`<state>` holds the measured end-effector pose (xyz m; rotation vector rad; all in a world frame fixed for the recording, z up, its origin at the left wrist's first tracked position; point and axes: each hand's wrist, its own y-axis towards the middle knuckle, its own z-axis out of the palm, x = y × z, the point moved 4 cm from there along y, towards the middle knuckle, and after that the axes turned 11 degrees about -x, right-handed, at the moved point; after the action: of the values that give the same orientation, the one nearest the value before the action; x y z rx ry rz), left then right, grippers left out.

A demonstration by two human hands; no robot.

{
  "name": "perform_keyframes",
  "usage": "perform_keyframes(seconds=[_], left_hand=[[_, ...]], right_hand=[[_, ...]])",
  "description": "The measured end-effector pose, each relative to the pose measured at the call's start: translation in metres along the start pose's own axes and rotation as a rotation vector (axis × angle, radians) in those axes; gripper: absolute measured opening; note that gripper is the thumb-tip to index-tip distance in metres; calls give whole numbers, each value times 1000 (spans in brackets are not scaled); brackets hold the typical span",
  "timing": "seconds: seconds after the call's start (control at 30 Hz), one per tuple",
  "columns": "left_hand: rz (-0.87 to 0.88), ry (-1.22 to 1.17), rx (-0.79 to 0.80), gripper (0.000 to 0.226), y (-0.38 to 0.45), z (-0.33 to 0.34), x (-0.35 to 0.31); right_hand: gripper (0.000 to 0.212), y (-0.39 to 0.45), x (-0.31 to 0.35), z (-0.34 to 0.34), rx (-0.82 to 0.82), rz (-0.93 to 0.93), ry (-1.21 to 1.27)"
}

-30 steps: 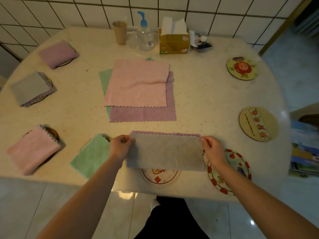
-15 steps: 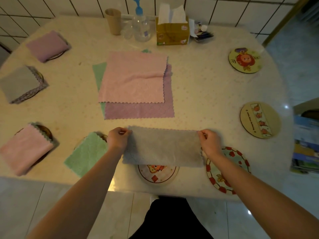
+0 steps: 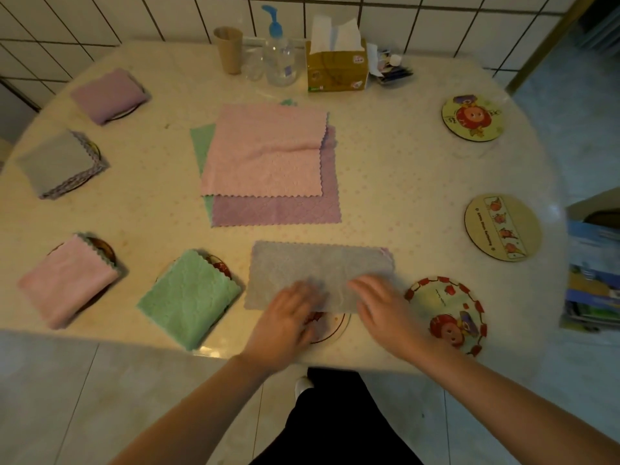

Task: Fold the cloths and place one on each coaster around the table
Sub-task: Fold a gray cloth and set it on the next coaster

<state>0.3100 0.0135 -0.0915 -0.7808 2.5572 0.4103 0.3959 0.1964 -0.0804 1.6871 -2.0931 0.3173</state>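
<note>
- Done: four folded cloths sit on coasters along the left and near edge of the surface (image 3: 385, 182): purple cloth (image 3: 109, 95), grey-edged cloth (image 3: 58, 164), pink cloth (image 3: 67, 280), green cloth (image 3: 189, 297).
- In hand: grey cloth (image 3: 318, 266), folded once into a long strip, lies flat at the near edge, partly covering the near coaster (image 3: 330, 325).
- Left hand (image 3: 285, 322) and right hand (image 3: 385, 307) both rest palm-down on the strip's near half, fingers spread; the grip of each is released, pressing only. Slight blur on both.
- Judged step: flattening before the second fold; placing on the near coaster follows.
- Left: three bare coasters on the right, red-rimmed coaster (image 3: 448, 313), strip-print coaster (image 3: 503, 228), far coaster (image 3: 473, 117).
- Stock: pink sheet (image 3: 265, 152) over purple sheet (image 3: 278, 211) over a green one, unfolded, mid-surface.
- Surroundings: cup (image 3: 228, 48), pump bottle (image 3: 278, 52), tissue box (image 3: 335, 67) at the far edge, well apart; no obstruction noted.
</note>
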Motion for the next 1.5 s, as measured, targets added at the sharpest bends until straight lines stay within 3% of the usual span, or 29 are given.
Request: perform_keyframes(seconds=[0.1, 0.3, 0.43, 0.53, 0.83, 0.9, 1.03, 1.13, 1.3, 1.5], left_hand=[[103, 198, 168, 59, -23, 27, -6], [28, 271, 245, 63, -56, 20, 36], [-175, 227, 226, 60, -74, 2, 60], [-225, 214, 196, 63, -77, -4, 61], [-415, 299, 80, 46, -50, -7, 32], [-440, 317, 55, 51, -42, -3, 19], [-293, 245, 20, 60, -18, 17, -21], [-281, 222, 1, 60, 0, 37, -48], [-360, 204, 20, 59, 17, 63, -76], [-279, 134, -28, 49, -1, 83, -98]], right_hand=[[52, -24, 10, 32, 142, -222, -224], [59, -49, -29, 31, 214, -286, -397], [72, -54, -39, 15, 219, -268, -431], [80, -47, -34, 9, 221, -275, -453], [69, -14, -14, 8, 280, -245, -536], [57, -5, -11, 2, 240, -255, -529], [30, 3, -3, -10, 138, -354, -397], [20, 0, -6, -21, 130, -433, -296], [25, -18, -17, -37, 255, -604, -119], [33, -6, -46, -63, 283, -838, 23]])
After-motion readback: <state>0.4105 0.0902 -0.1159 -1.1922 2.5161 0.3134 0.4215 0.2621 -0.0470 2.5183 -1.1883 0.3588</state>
